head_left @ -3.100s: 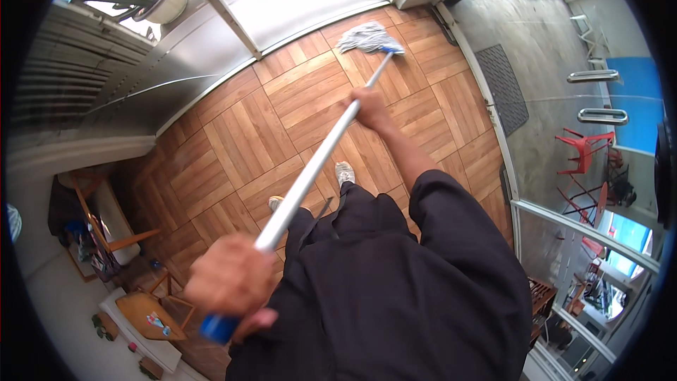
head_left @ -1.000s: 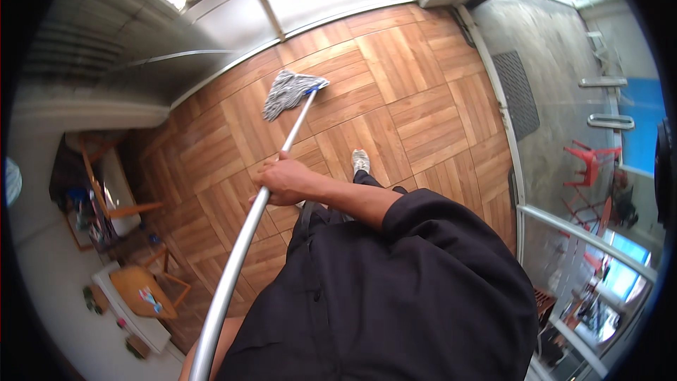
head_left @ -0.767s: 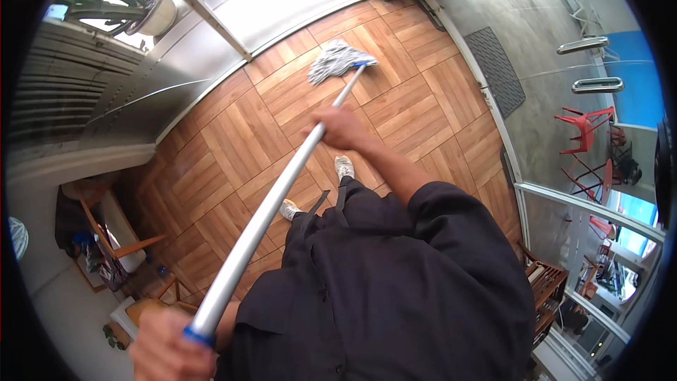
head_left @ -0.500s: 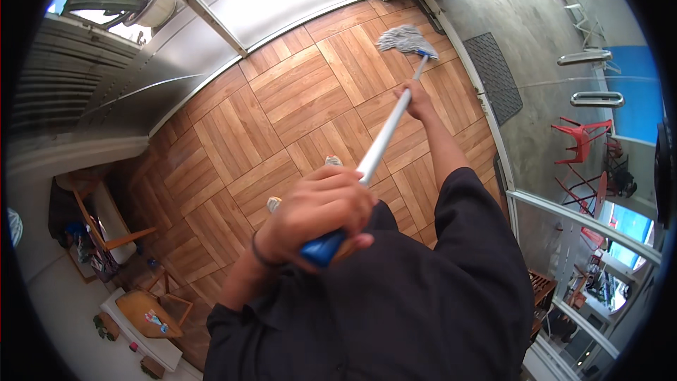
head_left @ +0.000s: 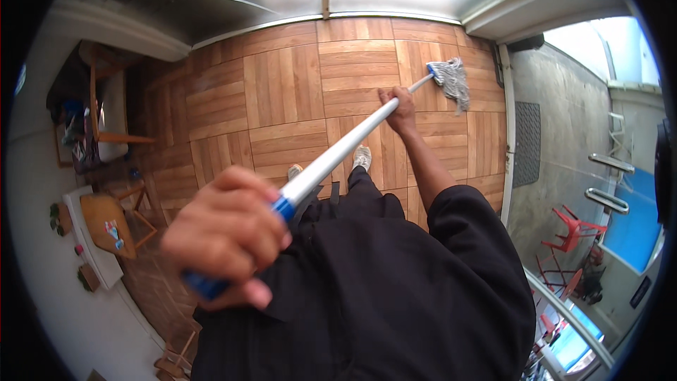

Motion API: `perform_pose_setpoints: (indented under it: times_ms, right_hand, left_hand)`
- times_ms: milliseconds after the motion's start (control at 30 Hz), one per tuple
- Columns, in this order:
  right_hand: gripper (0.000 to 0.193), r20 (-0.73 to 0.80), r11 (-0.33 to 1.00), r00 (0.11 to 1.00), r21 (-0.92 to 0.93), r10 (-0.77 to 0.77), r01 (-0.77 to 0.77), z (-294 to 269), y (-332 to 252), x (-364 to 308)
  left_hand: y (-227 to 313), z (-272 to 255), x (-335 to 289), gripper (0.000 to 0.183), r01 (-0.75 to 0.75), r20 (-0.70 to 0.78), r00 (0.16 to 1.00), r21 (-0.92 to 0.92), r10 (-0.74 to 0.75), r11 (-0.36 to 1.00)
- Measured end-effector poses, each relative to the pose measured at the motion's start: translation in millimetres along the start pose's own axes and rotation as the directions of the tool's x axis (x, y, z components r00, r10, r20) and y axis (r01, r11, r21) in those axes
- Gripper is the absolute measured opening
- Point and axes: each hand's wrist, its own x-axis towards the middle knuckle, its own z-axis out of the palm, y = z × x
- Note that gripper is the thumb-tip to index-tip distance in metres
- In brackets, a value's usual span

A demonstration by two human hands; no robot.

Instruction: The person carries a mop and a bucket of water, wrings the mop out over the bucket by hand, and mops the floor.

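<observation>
The floor [head_left: 282, 92] of square wooden tiles, laid in alternating grain, fills the upper middle of the view and runs up to a pale wall at the top. To its right lies a grey concrete strip [head_left: 557, 141] with a dark mat [head_left: 527, 142] on it, and further right stands a red chair [head_left: 575, 229]. At the left edge are a wooden chair [head_left: 106, 116] and, below it, a small wooden stool [head_left: 113, 222].

The person's black clothing [head_left: 367, 289] takes up the lower middle, with two pale shoes [head_left: 361, 158] showing on the tiles just above it.

A mop [head_left: 352, 142] slants from lower left to upper right. Its silver shaft ends low in a blue grip, and its grey string head [head_left: 451, 79] lies on the floor near the right edge of the tiles, close beside the concrete.

The left hand [head_left: 226, 236], near the camera and blurred, has its fingers closed round the blue grip at the shaft's lower end. The right hand [head_left: 398, 109], arm stretched out, has its fingers wrapped round the shaft further up, just short of the head.
</observation>
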Motion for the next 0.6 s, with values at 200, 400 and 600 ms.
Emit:
perform_pose_setpoints:
  times_ms: [200,400,600]
  right_hand:
    - [0.040,0.331,0.990,0.934,0.092,-0.134,0.110,84,-204,-56]
    - [0.035,0.552,0.861,0.668,0.398,-0.500,0.315,141,-341,-127]
    - [0.035,0.628,0.733,0.381,0.543,-0.679,0.411,237,-412,-195]
  left_hand:
    - [148,-66,-91,0.029,-0.286,-0.136,0.943,0.145,0.305,0.947]
    - [240,-41,-156,0.028,-0.446,-0.313,0.698,0.514,0.644,0.733]
    - [234,4,-182,0.028,0.055,-0.414,0.855,0.673,0.314,0.738]
